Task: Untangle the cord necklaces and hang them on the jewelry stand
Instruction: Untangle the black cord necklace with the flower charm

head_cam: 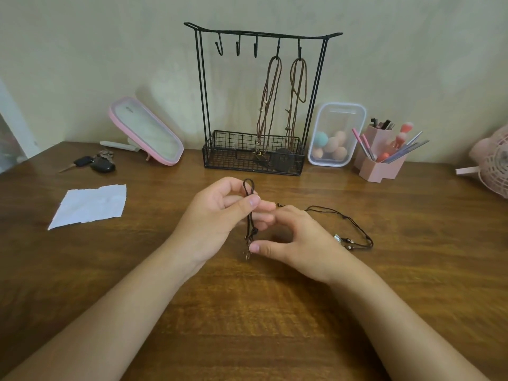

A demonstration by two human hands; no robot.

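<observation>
left hand (pixel 220 213) pinches dark cord necklace (pixel 250 224); right hand (pixel 297 237) grip unclear; wooden table (pixel 247 312), beige wall (pixel 82 50).

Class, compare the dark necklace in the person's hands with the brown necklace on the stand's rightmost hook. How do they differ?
The dark necklace is blackish; the brown necklace is tan. The dark necklace is pinched by the left hand above the table; the brown necklace hangs from the jewelry stand, reaching its basket. Both are cord necklaces.
</observation>
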